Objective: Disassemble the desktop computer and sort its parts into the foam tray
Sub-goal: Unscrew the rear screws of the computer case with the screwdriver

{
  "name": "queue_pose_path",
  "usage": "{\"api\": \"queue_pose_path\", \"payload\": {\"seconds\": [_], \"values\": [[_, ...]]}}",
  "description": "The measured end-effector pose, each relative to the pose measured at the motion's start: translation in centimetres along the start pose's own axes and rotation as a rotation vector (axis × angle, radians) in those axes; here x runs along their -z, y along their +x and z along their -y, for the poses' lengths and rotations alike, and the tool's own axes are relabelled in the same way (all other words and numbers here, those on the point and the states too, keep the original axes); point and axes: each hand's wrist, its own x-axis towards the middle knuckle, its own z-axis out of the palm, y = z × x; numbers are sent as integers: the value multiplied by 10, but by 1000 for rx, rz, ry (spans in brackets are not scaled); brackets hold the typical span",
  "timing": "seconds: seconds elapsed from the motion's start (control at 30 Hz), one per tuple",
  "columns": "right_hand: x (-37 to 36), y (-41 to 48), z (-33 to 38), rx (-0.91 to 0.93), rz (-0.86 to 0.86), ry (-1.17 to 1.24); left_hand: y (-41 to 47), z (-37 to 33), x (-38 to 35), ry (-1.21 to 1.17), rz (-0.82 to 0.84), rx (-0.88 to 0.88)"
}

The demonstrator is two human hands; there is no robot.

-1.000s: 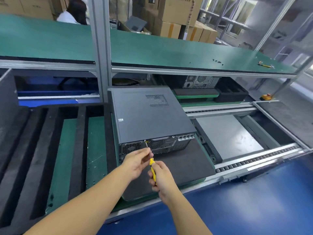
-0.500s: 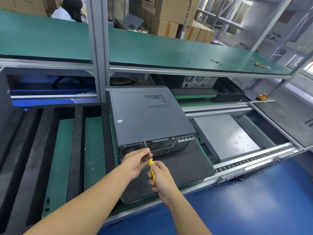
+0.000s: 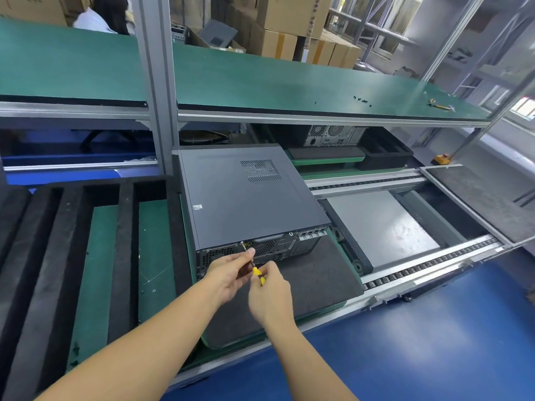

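- Tray [image 3: 69, 256]: left end cut off.
- Computer [image 3: 246, 198] lies flat on a grey pad [image 3: 318, 273], long axis running away, rear panel toward the person.
- Left hand [image 3: 228, 273] pinches the screwdriver [image 3: 257, 272] shaft near the tip.
- Right hand [image 3: 270, 293] grips the yellow handle, mostly hiding it.

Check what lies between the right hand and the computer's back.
In the head view, a screwdriver: the right hand grips its yellow handle, the left hand pinches the shaft, whose tip meets the back of the computer.
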Motion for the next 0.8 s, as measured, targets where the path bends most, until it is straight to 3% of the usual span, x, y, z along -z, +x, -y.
{"api": "queue_pose_path", "payload": {"seconds": [0.17, 0.37, 0.47, 0.57, 0.63, 0.7, 0.8], "values": [[-9, -7, 1, 28, -42, -21, 1, 0, 3, 16, -6, -4], [-13, -5, -6, 221, -89, -339, 2, -5, 0, 57, 16, -20], [-8, -3, -10, 97, 21, -16, 2, -6, 2, 71, 22, -22], [3, -2, -13, -254, 221, 362, 2, -7, 1, 85, 35, -26], [9, -1, -18, -395, 347, 465, 2, -8, 0, 85, 53, -23], [11, 0, -20, -402, 383, 562, 2, -7, 0, 69, 66, -14], [7, 0, -19, -303, 273, 574, 2, -6, 3, 29, 95, 4]]}}
